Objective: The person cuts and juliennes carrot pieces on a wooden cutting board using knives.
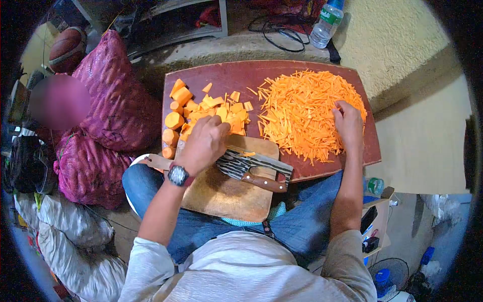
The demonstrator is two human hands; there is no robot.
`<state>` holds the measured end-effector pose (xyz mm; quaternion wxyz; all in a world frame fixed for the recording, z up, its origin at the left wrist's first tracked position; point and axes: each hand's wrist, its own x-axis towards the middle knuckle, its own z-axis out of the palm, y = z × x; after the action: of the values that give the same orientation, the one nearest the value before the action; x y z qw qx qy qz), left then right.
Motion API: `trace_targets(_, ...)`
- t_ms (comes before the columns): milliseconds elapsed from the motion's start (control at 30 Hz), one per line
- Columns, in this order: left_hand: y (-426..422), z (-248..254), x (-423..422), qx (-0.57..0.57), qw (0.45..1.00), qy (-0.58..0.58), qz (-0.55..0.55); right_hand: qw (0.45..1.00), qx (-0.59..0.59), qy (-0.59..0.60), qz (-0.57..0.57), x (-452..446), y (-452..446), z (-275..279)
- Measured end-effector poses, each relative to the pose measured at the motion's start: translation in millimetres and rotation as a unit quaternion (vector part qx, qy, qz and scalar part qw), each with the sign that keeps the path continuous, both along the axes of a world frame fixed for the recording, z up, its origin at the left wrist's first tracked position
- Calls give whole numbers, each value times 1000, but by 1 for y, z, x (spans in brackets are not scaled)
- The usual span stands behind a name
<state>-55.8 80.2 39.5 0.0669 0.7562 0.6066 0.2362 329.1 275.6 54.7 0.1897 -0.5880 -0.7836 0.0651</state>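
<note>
My left hand (207,143), with a watch on its wrist, is closed, fingers curled at the near edge of the carrot slices (236,115). What those fingers hold, if anything, is hidden. At the right side of a big heap of carrot strips (302,113), my right hand (348,123) has its fingers bent in against the strips; I cannot make out what is in them. A cleaver (251,168) with a striped blade and wooden handle (264,182) lies flat on the wooden cutting board (231,196), a few orange bits on its blade.
Thick carrot chunks (174,120) stand along the left of the red-brown tabletop (251,75). Purple mesh sacks (118,100) are piled at the left, with white sacks (75,246) below. A water bottle (327,25) stands beyond the table by black cables. A fan (390,274) is low right.
</note>
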Motion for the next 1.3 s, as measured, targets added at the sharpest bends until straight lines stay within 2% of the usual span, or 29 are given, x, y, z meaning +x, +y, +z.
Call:
trace_targets(33,-9,1,3,34,999,22,15,1000,-18,16,-7,4,2,0)
trace_targets(67,-18,5,5,9,999,43,25,1000,-17,15,-9,10,5,-6)
trace_targets(133,-33,-6,12,27,998,51,36,989,19,146,10,20,10,-18)
trace_targets(200,-49,-11,15,43,996,72,41,983,-14,185,-13,26,14,-20)
trace_targets(267,-58,-21,18,53,996,50,52,973,-47,223,-37,31,20,-24)
trace_targets(333,-62,-29,18,62,996,26,61,939,-48,342,-1,35,27,-32)
trace_targets(433,-64,-31,15,53,996,10,69,911,-114,395,-41,39,29,-27)
trace_targets(467,-64,-31,15,53,996,5,67,911,-113,395,-40,39,31,-27)
trace_targets(533,-65,-30,15,53,996,-1,66,870,-125,477,-20,40,33,-30)
trace_targets(633,-65,-29,14,44,997,-6,66,856,-108,506,1,44,34,-31)
trace_targets(733,-65,-33,12,49,997,-24,59,883,-118,455,-24,48,34,-33)
trace_targets(867,-66,-31,12,48,997,-28,58,878,-126,461,-22,45,30,-27)
trace_targets(967,-66,-32,13,51,997,-26,58,906,-71,418,-22,45,27,-22)
trace_targets(1033,-66,-33,12,51,997,-24,59,954,-44,288,-74,49,29,-21)
trace_targets(1167,-66,-31,13,39,997,-27,55,976,-21,215,-32,45,31,-24)
trace_targets(1233,-66,-31,14,38,997,-23,59,996,27,91,2,34,28,-21)
trace_targets(1267,-66,-32,14,43,997,-23,56,998,21,49,-15,29,26,-17)
trace_targets(1300,-65,-31,13,49,997,-24,55,998,21,49,-14,31,25,-16)
